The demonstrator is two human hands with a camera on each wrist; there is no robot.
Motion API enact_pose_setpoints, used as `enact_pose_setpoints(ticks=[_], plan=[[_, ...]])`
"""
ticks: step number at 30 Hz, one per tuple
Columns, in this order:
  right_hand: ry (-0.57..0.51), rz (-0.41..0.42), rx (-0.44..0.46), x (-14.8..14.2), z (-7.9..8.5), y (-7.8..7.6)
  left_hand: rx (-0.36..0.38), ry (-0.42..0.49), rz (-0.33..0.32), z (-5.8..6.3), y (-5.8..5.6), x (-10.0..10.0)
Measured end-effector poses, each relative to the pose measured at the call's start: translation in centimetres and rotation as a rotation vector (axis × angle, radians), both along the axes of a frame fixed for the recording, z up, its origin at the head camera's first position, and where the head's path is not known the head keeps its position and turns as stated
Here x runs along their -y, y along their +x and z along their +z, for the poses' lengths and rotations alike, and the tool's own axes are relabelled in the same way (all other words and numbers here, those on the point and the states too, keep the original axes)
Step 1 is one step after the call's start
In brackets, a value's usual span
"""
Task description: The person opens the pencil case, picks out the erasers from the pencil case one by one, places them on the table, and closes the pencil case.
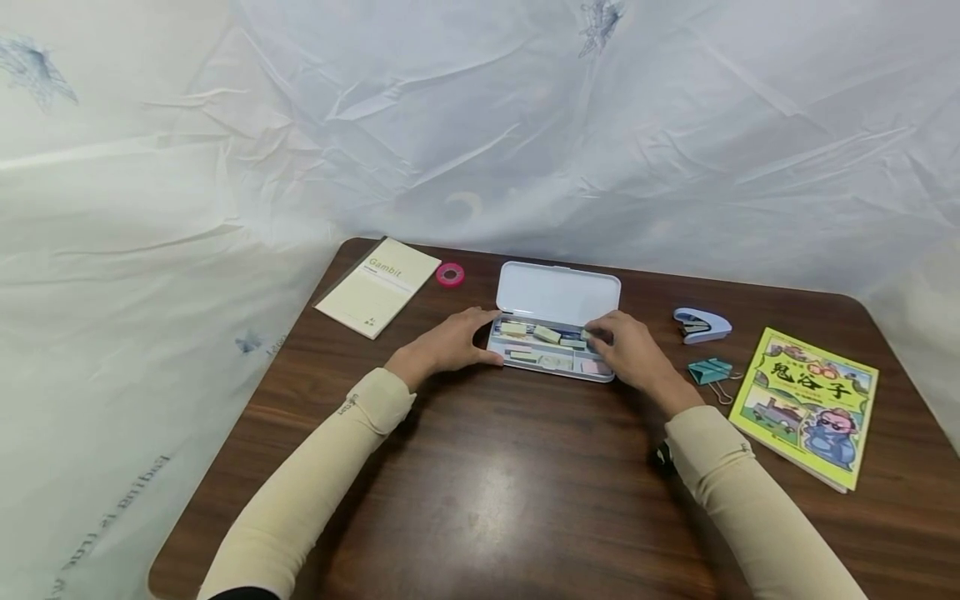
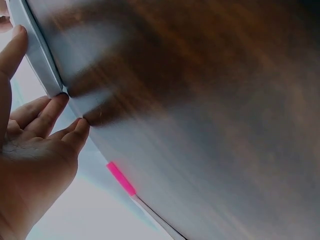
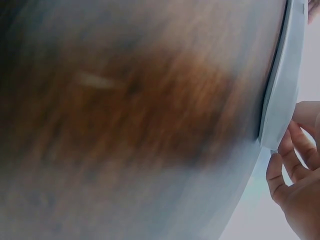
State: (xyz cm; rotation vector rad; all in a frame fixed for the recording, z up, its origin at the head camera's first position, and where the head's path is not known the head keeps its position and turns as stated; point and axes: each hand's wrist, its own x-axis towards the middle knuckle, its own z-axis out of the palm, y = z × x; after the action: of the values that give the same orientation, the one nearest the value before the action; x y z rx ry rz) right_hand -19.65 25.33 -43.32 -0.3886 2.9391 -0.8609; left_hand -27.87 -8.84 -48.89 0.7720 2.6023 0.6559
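A white pencil case (image 1: 555, 373) lies on the table with its lid (image 1: 558, 293) raised at the back. Several small pale-yellow blocks that look like erasers (image 1: 547, 334) sit in its compartments. My left hand (image 1: 448, 342) grips the case's left end, thumb at the front corner and fingers further back; the left wrist view shows the fingertips against the case corner (image 2: 47, 75). My right hand (image 1: 630, 348) reaches over the case's right end, thumb and fingers pinching a small pale eraser (image 1: 586, 335). In the right wrist view the case wall (image 3: 282, 95) hides the fingertips and the eraser.
Left of the case are a cream notebook (image 1: 378, 287) and a pink tape roll (image 1: 450, 275). To the right lie a light-blue stapler (image 1: 702, 326), a teal binder clip (image 1: 710, 371) and a yellow comic book (image 1: 806, 406). A pale sheet (image 1: 480, 125) hangs behind the table (image 1: 480, 500).
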Motion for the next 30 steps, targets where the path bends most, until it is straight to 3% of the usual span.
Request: enact_pose_setpoints(ticks=[9,15,24,30], plan=[[-0.05,-0.025,-0.123,-2.2,0.5,1.0,-0.024,0.007,0.007,-0.4,0.2,-0.2],[-0.02,-0.054,-0.155,-4.6,0.9,1.1,-0.034,0.018,0.013,-0.6,0.4,0.0],[0.066,-0.063,-0.021,-6.3,0.6,-0.2,-0.046,0.006,0.011,-0.5,0.6,0.2],[0.086,-0.054,-0.007,-6.2,-0.2,-1.0,-0.046,-0.002,0.017,-0.7,0.5,0.1]])
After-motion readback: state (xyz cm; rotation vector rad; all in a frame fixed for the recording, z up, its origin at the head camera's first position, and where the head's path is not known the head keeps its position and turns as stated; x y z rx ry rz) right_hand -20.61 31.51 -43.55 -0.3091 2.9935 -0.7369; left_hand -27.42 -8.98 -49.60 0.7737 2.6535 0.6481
